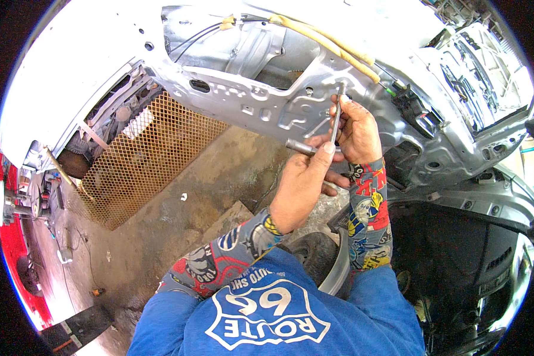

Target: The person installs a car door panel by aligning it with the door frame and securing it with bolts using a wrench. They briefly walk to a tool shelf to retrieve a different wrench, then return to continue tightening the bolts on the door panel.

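1. Hands met at a bare silver car body panel [261, 101], both closed on one T-shaped metal wrench [323, 135].
2. Its long shaft [337, 113] ran nearly upright, tip set against the panel just above the right hand [357, 132], which was wrapped around that shaft.
3. Its cross handle [300, 146] lay roughly level, pointing left; the left hand [302, 184] was curled about it, thumb laid on top.
4. The wrench sat directly ahead of both hands; the right hand was nearer the tip.
5. Yellow foam-sleeved cable [326, 43] ran slantwise above the tip.
6. Orange mesh grille [151, 151] lay well left, below the panel.
7. A shield-shaped white badge [267, 314] sat on the blue shirt, and round colourful patches covered the printed sleeves [368, 213].
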A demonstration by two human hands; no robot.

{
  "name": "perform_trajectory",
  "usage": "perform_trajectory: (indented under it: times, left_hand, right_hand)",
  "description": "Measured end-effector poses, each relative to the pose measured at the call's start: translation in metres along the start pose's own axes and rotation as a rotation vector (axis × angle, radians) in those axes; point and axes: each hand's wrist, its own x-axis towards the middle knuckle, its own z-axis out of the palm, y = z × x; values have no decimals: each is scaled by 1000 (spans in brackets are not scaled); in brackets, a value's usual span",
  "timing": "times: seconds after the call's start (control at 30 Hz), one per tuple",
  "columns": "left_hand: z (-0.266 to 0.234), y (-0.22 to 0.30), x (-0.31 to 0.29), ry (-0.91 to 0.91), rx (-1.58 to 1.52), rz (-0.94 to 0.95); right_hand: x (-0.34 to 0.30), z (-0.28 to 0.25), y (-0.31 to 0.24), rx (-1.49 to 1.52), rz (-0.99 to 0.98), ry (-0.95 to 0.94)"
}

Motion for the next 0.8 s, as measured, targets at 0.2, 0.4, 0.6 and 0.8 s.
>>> perform_trajectory:
  times: [0.2,0.4,0.6,0.8]
  left_hand:
    - [-1,0,16,195,999,717]
    - [-5,15,23,194,497,508]
    - [7,18,20,-29,-225,285]
    - [22,5,34,-13,-264,228]
  right_hand:
    - [5,-8,-3,12,19,-86]
    - [13,-12,-4,-27,31,-190]
    - [14,-7,-9,59,62,-223]
    - [17,-1,-22,549,335,-289]
